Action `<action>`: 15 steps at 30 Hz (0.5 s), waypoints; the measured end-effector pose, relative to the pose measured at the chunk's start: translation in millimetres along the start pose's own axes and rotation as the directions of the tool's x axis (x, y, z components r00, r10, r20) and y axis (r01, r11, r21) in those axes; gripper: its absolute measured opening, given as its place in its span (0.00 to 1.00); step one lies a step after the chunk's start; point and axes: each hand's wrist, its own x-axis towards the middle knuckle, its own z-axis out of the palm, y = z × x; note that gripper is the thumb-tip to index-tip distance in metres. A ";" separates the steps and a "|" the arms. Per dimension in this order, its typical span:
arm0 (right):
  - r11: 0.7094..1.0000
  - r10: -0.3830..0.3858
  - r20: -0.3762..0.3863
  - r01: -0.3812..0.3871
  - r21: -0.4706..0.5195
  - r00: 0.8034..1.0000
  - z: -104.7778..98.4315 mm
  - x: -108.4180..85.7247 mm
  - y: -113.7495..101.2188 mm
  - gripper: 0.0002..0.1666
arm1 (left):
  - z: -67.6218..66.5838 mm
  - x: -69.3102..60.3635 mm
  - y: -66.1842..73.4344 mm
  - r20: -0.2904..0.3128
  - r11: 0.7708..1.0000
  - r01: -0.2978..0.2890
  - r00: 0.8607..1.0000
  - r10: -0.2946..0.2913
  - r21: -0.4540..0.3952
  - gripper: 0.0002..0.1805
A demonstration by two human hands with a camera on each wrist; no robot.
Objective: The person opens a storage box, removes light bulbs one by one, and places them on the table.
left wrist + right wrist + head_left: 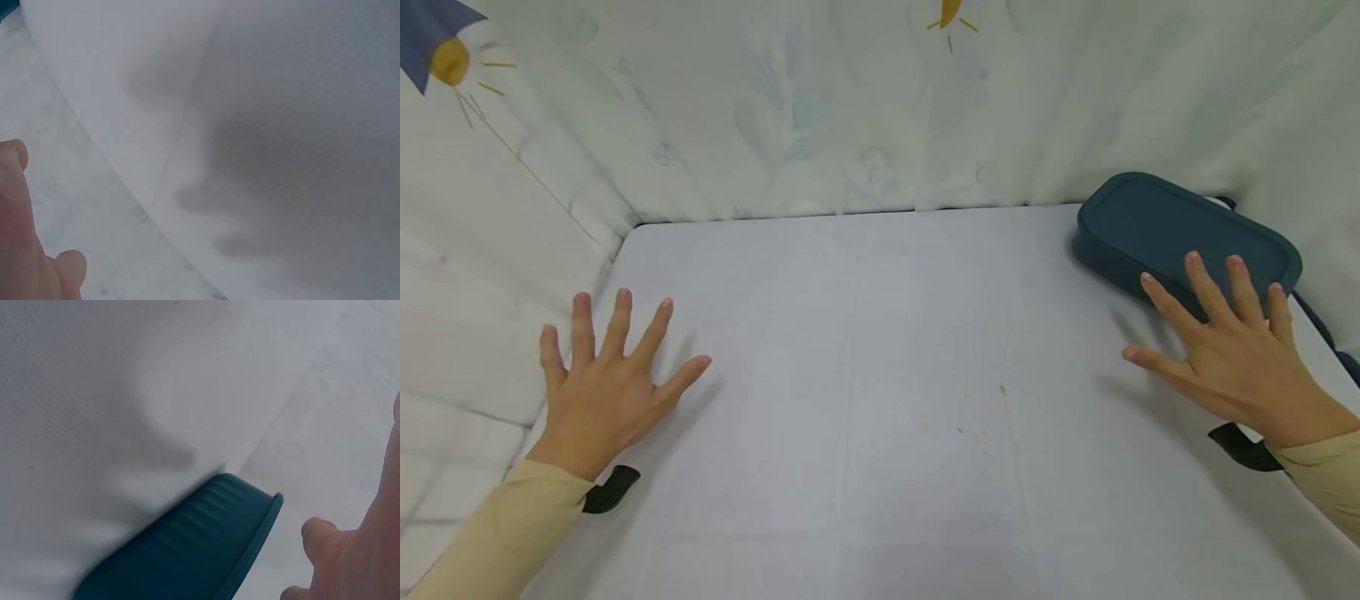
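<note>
My left hand point(604, 392) hovers over the left side of the white table, fingers straight and spread, holding nothing. In the left wrist view only part of that hand point(28, 231) shows, its shadow falling on the cloth. On the right, my right hand point(1247, 358) is held up with spread fingers, also holding nothing. From the head camera its fingertips overlap a dark teal, rounded rectangular box point(1180, 225) with a flat top inside a raised rim. The right wrist view shows the box's ribbed side wall point(187, 537) apart from the fingers.
A white cloth covers the table point(850, 333), with a few small brown marks point(973, 435) right of centre. Pale printed curtains point(865, 108) hang along the back and sides. Something black and strap-like point(1315, 321) lies by the right table edge, partly hidden behind the box.
</note>
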 end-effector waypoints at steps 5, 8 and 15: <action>1.000 0.010 -0.014 -0.010 -0.006 1.000 -0.5 -0.1 3.0 0.55 | -1.8 6.9 5.6 -0.010 1.000 -0.014 1.000 0.014 -0.002 0.48; 1.000 0.015 -0.020 -0.015 -0.001 1.000 -0.5 0.0 4.5 0.55 | -3.0 11.0 8.1 -0.004 1.000 -0.019 1.000 0.019 -0.005 0.48; 1.000 0.009 -0.059 -0.010 -0.002 0.998 0.1 -1.4 8.0 0.55 | -6.4 20.2 14.2 0.013 0.999 -0.035 0.999 0.035 -0.016 0.48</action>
